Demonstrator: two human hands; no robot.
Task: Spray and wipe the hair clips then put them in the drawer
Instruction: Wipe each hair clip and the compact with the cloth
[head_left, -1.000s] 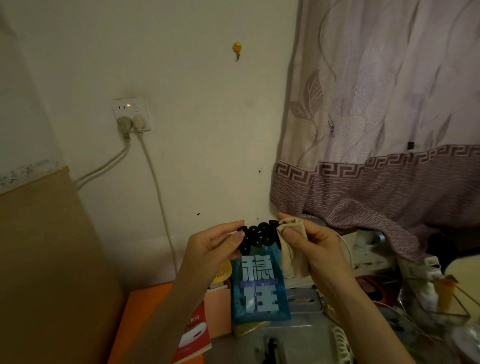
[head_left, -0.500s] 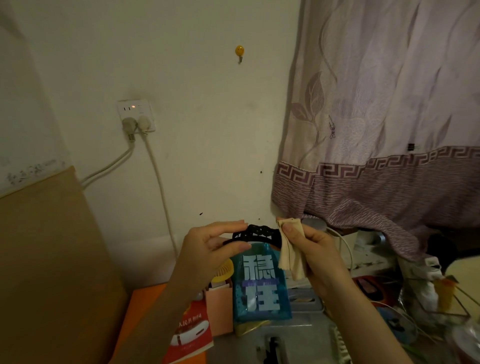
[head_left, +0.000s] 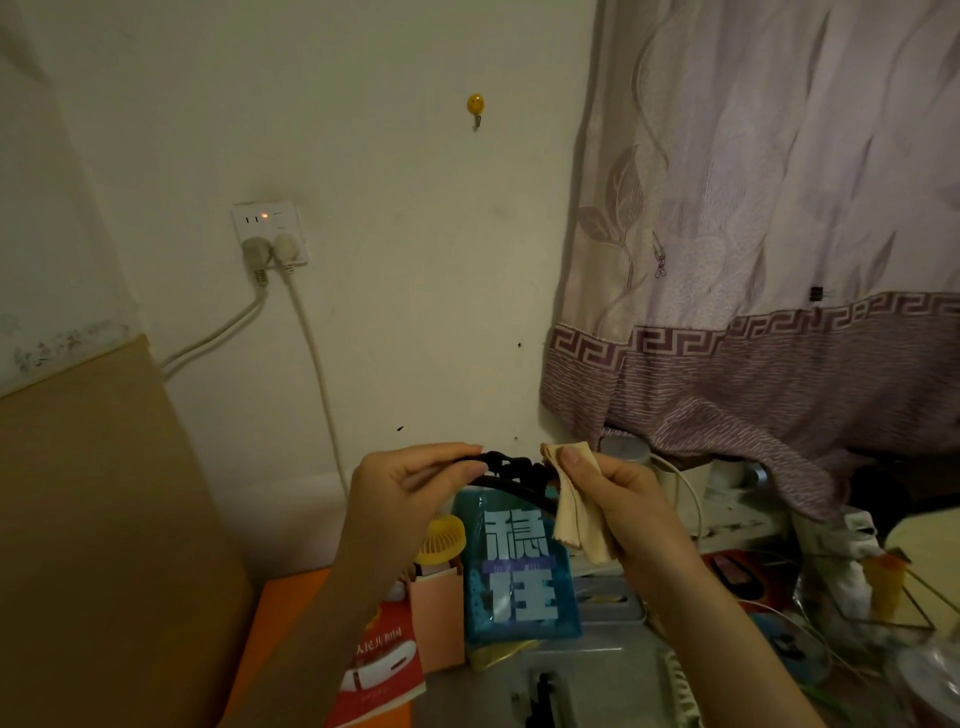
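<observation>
A black hair clip (head_left: 511, 470) with a knobbly top is held up in front of the wall, seen edge-on. My left hand (head_left: 402, 493) pinches its left end between thumb and fingers. My right hand (head_left: 610, 499) pinches a small beige cloth (head_left: 576, 506) against the clip's right end, and the cloth hangs down below my thumb. No drawer or spray bottle is visible.
Below the hands stand a teal packet (head_left: 519, 577) with large white characters, a yellow mini fan (head_left: 441, 540), a pink box (head_left: 436, 618) and a red booklet (head_left: 379, 670). A wall socket (head_left: 270, 234) with two cables is upper left, a curtain (head_left: 769, 249) hangs on the right.
The clip has been turned from showing its broad face to lying edge-on. Both hands stayed roughly in place, with the cloth still at the clip's right end.
</observation>
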